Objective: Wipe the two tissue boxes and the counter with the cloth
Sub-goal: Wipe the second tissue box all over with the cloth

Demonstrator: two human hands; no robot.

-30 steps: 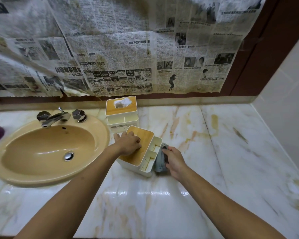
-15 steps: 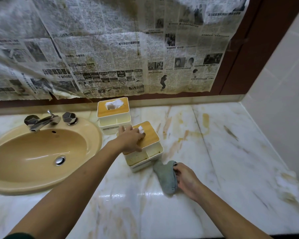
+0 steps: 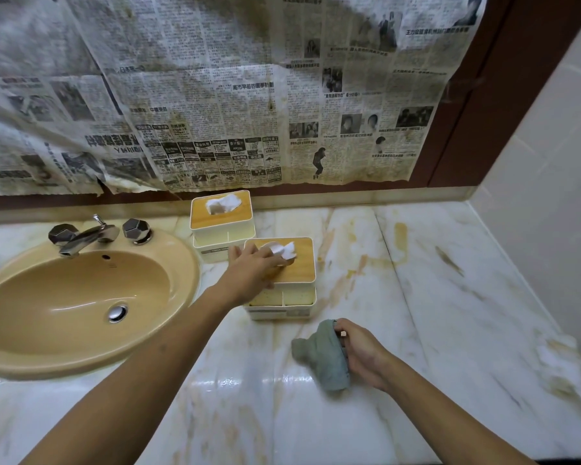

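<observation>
Cloth [image 3: 321, 359]: grey-green, bunched, gripped in our right hand [image 3: 361, 355] with the fingers curled around its right edge. Its lower part appears to rest on the desk [image 3: 450, 297], just in front of the near tissue box [image 3: 282, 280]. Our left hand [image 3: 252, 273] lies flat and spread on that box's wooden lid, fingertips at the tissue [image 3: 282, 250] poking from the slot. It pinches nothing. The far tissue box [image 3: 221, 218] stands just beyond the left hand, close to the near one; we cannot tell if they touch.

Judged step: right hand is clear of the box, so desk wiping looks to be in hand.

Notes for doing it well:
- Open the cloth flatter under the palm; a wad cleans only a narrow track.
- Work in overlapping strokes outward from the right hand, toward the yellow-brown stains [image 3: 399, 234] beyond it.
- Keep the left hand steadying the box, or shift the box aside so the patch beneath gets wiped.
- The sink [image 3: 81, 297] lies left of the left arm; wipe up to its rim.
- Whether the far box is clean cannot be read from here.
</observation>
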